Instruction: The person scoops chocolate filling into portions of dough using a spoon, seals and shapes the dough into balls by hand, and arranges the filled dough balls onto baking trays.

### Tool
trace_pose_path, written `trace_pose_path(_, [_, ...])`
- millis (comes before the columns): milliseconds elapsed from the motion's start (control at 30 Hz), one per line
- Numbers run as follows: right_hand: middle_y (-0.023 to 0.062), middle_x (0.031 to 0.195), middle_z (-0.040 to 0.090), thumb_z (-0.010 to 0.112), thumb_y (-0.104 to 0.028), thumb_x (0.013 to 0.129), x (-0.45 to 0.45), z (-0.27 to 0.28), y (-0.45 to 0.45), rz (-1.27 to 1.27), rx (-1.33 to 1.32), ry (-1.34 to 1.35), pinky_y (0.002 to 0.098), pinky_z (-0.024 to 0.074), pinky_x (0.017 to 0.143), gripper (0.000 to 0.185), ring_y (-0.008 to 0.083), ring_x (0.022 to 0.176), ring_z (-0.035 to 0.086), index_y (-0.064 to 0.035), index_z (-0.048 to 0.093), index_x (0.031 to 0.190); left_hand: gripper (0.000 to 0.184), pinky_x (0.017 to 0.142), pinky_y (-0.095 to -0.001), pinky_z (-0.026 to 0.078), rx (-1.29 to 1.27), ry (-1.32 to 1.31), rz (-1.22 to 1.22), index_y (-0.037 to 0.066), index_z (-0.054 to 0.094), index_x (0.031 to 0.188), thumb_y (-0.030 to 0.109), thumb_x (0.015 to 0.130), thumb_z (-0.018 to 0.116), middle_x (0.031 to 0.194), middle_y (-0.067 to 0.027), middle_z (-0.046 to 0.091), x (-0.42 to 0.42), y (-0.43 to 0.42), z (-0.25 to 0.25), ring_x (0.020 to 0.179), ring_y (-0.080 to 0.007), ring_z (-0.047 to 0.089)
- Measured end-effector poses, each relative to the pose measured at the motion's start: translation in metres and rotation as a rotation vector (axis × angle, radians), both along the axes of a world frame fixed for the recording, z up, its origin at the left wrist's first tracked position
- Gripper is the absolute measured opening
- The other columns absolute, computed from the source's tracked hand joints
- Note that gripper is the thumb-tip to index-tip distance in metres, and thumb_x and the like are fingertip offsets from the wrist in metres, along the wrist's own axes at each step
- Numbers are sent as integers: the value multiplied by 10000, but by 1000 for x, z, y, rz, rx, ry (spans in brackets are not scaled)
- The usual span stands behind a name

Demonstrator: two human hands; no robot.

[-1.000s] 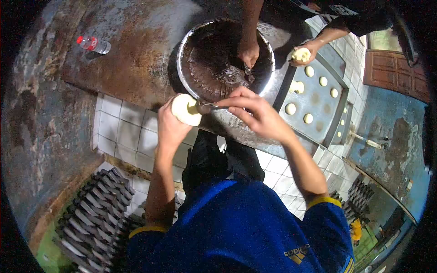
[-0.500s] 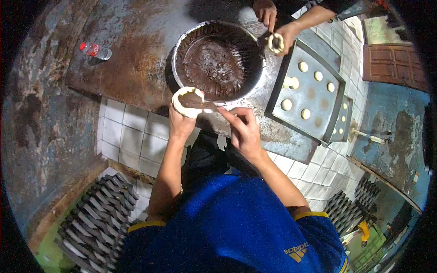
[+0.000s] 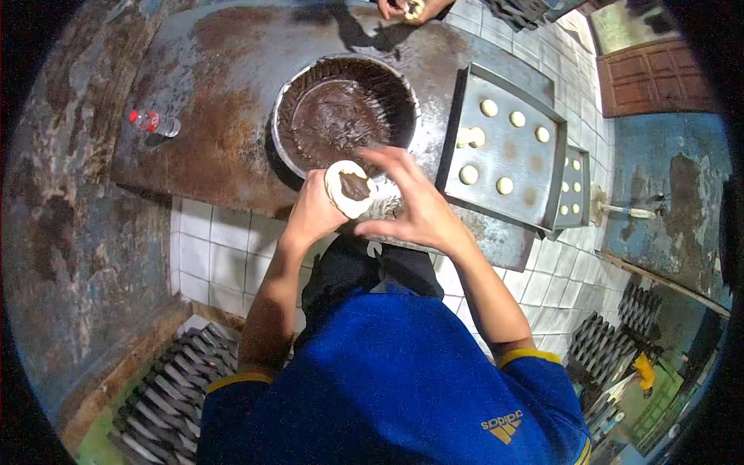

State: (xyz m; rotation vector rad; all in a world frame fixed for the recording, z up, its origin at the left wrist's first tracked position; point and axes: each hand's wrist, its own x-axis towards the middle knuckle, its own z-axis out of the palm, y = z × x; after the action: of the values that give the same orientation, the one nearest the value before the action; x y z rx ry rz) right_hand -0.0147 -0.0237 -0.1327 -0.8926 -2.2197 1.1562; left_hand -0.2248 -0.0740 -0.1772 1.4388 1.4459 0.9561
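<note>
My left hand (image 3: 314,203) holds a cupped piece of pale dough (image 3: 350,208) with dark brown filling (image 3: 356,186) in its middle. Beside it, on the right, my right hand (image 3: 415,200) is empty, thumb and fingers spread apart near the dough. Just beyond both hands stands a large round metal pan (image 3: 277,147) with dark chocolate-like paste (image 3: 333,116) smeared over its bottom and walls. The spreading tool is not clearly visible.
Right of the pan, a dark baking tray (image 3: 518,172) carries several round dough balls (image 3: 468,174); a second tray (image 3: 585,186) lies beyond. A red-capped bottle (image 3: 155,122) is on the metal table (image 3: 209,139) at left. Another person's hands (image 3: 422,9) hold dough at the far edge.
My right hand has let go of the spreading tool and opened beside the dough. My left hand has turned the dough and shifted right. The other person's hands have moved back from the pan.
</note>
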Motion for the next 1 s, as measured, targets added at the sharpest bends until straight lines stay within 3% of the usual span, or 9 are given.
trace_pose_path(167, [153,1295,616,970,-350,697,-10,31,18,151,3,-64,424,519,1039,820,320,1208,637,-68,636,1392,322,731,-393,577,-32,-33,-144,-15,737,986,176,759,861,856,-175,768,3,8,31,801,-278,771])
trace_pose_path(200, [125,1129,668,950,-290,737,-12,38,16,79,-58,9,391,542,966,595,270,1079,679,-48,737,1236,339,744,-381,571,-74,-48,-205,-15,730,1009,171,758,860,857,-156,766,0,8,37,809,-249,764])
trace_pose_path(333, [124,967,706,821,-149,885,-10,36,14,-25,-81,85,357,573,818,229,245,906,722,-30,796,1078,548,878,-294,526,-240,-319,-302,50,617,1266,81,769,848,1056,7,681,-11,6,31,981,-96,632])
trace_pose_path(500, [140,1004,724,754,-96,932,-12,30,9,-118,-225,137,368,575,829,227,249,936,725,-14,782,1141,668,926,-282,515,-219,-461,-276,56,524,1384,57,800,848,1166,-7,645,-15,-5,34,1109,-91,598])
trace_pose_path(567, [148,1030,732,772,-131,926,-14,29,10,-157,-262,189,391,578,840,249,263,953,730,0,775,1139,701,929,-278,519,-309,-825,-189,83,487,1444,-40,821,785,1266,-8,595,-12,-11,30,1137,-110,597])
trace_pose_path(667, [156,1040,736,789,-154,915,-18,47,6,-128,-98,58,404,578,853,272,280,966,734,7,770,1134,745,957,-287,531,-301,-548,-235,77,443,1505,-75,852,766,1318,-20,563,-16,-10,23,1206,-135,589])
trace_pose_path(800, [156,1014,727,788,-136,902,-18,40,11,-183,-189,97,384,572,848,264,294,939,733,5,774,1125,769,1006,-306,515,-346,-625,-260,49,406,1542,-15,878,788,1366,-24,561,-13,-14,45,1237,-145,586])
trace_pose_path(900, [143,940,707,762,-118,920,-18,59,8,-146,-89,55,387,572,840,228,291,914,723,-8,787,1118,663,1023,-311,488,-244,-820,-163,11,451,1513,94,933,762,1383,-36,585,-7,-14,54,1227,-143,595])
trace_pose_path(1000, [167,1084,655,798,-208,911,-15,75,-2,-77,-83,8,398,567,859,481,308,964,705,-66,681,1355,400,989,-291,486,-184,-799,25,8,587,1360,212,1020,642,1212,-26,655,-2,-16,50,1125,-108,605])
